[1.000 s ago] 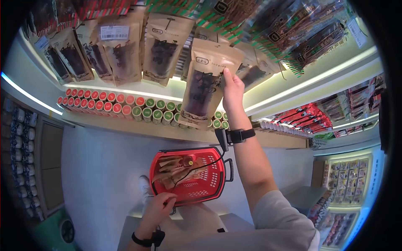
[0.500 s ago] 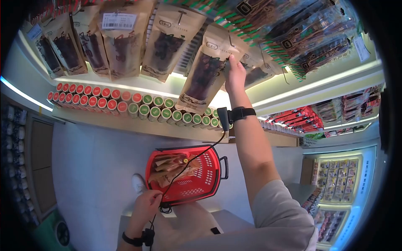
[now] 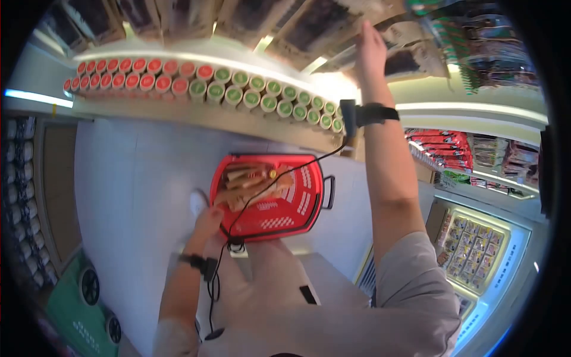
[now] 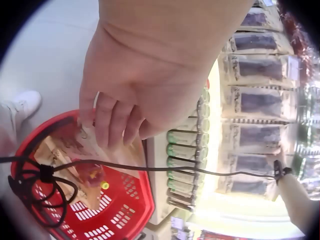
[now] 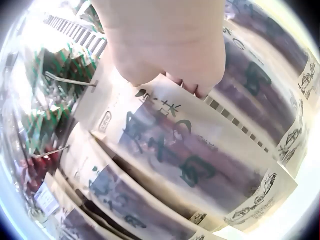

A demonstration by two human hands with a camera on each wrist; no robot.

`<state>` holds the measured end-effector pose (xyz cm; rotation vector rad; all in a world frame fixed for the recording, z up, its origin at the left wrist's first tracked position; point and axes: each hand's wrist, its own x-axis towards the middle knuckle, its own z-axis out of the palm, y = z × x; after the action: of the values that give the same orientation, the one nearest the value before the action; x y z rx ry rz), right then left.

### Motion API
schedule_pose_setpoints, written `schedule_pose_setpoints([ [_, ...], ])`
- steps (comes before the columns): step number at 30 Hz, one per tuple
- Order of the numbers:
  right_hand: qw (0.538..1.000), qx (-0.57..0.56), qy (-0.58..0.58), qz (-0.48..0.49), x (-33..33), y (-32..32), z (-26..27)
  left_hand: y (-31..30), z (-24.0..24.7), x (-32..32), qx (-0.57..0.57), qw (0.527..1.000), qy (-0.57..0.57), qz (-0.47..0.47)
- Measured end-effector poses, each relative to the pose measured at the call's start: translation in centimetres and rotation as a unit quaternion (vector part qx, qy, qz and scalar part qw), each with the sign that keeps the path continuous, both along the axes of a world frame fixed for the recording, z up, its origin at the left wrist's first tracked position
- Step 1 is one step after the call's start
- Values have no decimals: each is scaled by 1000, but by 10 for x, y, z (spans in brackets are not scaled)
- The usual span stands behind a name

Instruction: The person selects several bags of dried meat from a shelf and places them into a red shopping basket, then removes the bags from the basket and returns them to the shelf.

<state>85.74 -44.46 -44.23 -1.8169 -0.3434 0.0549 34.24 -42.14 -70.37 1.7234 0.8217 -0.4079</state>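
In the head view my right hand [image 3: 372, 52] is raised to the hanging packs at the top. The right wrist view has its fingers curled over the side edge of a brown paper pouch [image 5: 182, 145] with a dark window, which hangs by a metal hook [image 5: 72, 80]; the thumb is mostly hidden. My left hand [image 4: 142, 85] hangs with loosely bent fingers over the side of a red shopping basket [image 3: 318, 205], nothing held between them. Inside the basket lie several brown pouches [image 3: 244, 193] and a small red item with a yellow spot [image 4: 95, 176].
Rows of red- and green-lidded cans [image 3: 253, 96] line the lower shelf. More brown pouches [image 3: 241, 24] hang on both sides of the right hand. A black cable [image 3: 300, 166] runs from the right wrist across the basket. A green wheeled bin [image 3: 74, 297] stands lower left.
The head view has tilted down, so shelf and basket sit higher in it. The pouch in my right hand went up to the hanging row. My left hand moved to the basket's left side.
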Motion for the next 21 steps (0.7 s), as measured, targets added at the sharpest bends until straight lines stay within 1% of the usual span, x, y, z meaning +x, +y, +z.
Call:
schedule_pose_setpoints([
  [1,996,39,-67,35,1,-15,-25,5,-1,10,-14,997,79,-23],
  [2,996,76,-44,26,-25,-22,-29,3,-8,10,40,999,33,-18],
  [3,994,109,-8,17,-45,-33,-37,4,-23,9,78,996,17,-47],
  [4,990,129,46,26,-66,-47,-43,3,-35,11,106,992,42,-55],
  [5,990,111,83,28,-93,-60,-49,1,-32,15,106,993,23,-42],
  [6,987,66,135,54,-119,-74,-53,0,-36,17,106,990,49,-77],
  [7,980,47,186,50,-141,-92,-67,-2,-37,21,106,986,68,-113],
  [8,960,10,275,45,-187,-138,-100,-12,-26,24,99,985,85,-112],
  [9,942,31,332,44,-218,-161,-109,-14,-8,39,130,971,115,-164],
  [10,918,29,395,36,-246,-185,-119,-18,0,46,163,952,142,-217],
  [11,896,0,443,20,-276,-195,-115,-21,-1,48,162,951,145,-219],
  [12,881,-31,472,27,-301,-210,-115,-25,-2,50,232,951,136,-155],
  [13,873,-62,481,49,-323,-225,-118,-28,-1,54,301,941,124,-91],
  [14,865,-93,489,69,-342,-238,-120,-30,-2,55,301,941,122,-99],
  [15,866,-88,489,62,-356,-248,-121,-29,-4,56,325,930,129,-116],
  [16,855,-72,509,70,-368,-255,-122,-26,-6,57,349,918,134,-134],
  [17,843,-55,529,78,-375,-262,-126,-27,-19,53,352,916,130,-142],
  [18,844,-48,529,71,-380,-269,-132,-27,-30,49,353,907,126,-193],
  [19,850,-60,517,86,-382,-271,-138,-25,-32,51,354,894,122,-245],
  [20,854,-72,504,101,-383,-274,-143,-24,-33,52,361,890,119,-253],
  [21,856,-62,504,95,-380,-277,-150,-24,-33,52,378,884,21,-275],
])
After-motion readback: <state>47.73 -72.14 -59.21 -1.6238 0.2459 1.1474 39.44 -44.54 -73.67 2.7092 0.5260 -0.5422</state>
